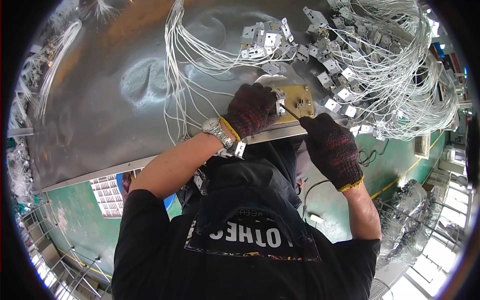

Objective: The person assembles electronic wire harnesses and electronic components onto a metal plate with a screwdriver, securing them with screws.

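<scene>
My left hand [252,111], in a dark red and black knit glove, is closed on a small metal bracket [281,102] at the left side of a brass-coloured plate fixture [306,92]. White wires run from under this hand towards the left. My right hand [330,149], gloved the same way, grips a thin dark screwdriver-like tool [290,111]; its handle is hidden in the fist. The tool's tip points left and reaches the bracket, though whether it touches cannot be made out. Small posts stand up from the fixture near the table's front edge.
A large heap of white wires with metal brackets [380,75] covers the right of the metal table [100,130]. Beyond the fixture lies a smaller bracket cluster [262,40], its wires [172,60] trailing left. More brackets [239,149] hang at the front edge by my left wrist.
</scene>
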Available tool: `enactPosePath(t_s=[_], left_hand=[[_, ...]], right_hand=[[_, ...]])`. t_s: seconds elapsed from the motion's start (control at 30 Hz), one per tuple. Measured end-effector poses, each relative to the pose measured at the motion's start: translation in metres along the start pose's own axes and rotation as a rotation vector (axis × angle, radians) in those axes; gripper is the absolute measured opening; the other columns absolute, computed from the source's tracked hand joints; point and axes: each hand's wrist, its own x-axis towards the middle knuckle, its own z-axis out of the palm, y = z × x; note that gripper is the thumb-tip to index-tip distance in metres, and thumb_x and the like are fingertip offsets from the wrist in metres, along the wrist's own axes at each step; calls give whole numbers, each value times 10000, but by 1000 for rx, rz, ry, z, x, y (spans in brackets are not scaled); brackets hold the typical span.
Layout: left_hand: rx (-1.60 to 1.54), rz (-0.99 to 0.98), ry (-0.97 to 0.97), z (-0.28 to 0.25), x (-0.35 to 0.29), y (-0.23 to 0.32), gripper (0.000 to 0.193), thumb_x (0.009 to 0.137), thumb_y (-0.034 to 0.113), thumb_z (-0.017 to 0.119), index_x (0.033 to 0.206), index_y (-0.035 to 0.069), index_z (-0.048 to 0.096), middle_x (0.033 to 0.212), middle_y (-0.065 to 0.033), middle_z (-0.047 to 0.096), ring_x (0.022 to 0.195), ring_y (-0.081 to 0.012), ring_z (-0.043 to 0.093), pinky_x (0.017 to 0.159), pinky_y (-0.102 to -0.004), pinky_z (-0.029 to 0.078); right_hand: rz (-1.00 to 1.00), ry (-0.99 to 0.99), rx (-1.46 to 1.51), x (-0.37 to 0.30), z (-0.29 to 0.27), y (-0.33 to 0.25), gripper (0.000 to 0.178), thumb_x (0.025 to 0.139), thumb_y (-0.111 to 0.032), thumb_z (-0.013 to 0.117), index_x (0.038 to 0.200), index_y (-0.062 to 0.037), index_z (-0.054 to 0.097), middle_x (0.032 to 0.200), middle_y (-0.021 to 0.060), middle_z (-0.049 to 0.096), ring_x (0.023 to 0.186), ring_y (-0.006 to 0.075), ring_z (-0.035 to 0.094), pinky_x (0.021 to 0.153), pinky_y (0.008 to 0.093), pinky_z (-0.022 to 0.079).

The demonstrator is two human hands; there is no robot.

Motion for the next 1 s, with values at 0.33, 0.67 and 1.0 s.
enactPosePath(t_s=[0.33,0.67,1.0], left_hand=[[27,7,-2,-1,1,-1,458,701,287,852,1103,133,696,961,-122,723,903,-329,689,779,-458,551],[18,-17,-38,3,4,6,433,746,323,796,1118,127,690,990,-108,712,976,-330,664,823,-476,516],[17,-9,-18,0,2,4,452,734,297,817,1131,126,686,984,-115,714,963,-323,663,818,-476,511]], right_hand=[[13,59,70,2,1,-3,341,834,-81,699,1172,-123,685,1010,139,666,898,353,685,735,450,559],[-1,149,143,-1,19,1,385,824,4,657,1199,-82,673,996,155,661,902,369,673,752,443,560],[-26,92,168,3,9,0,375,821,-33,688,1193,-79,669,999,156,661,928,368,671,768,446,556]])
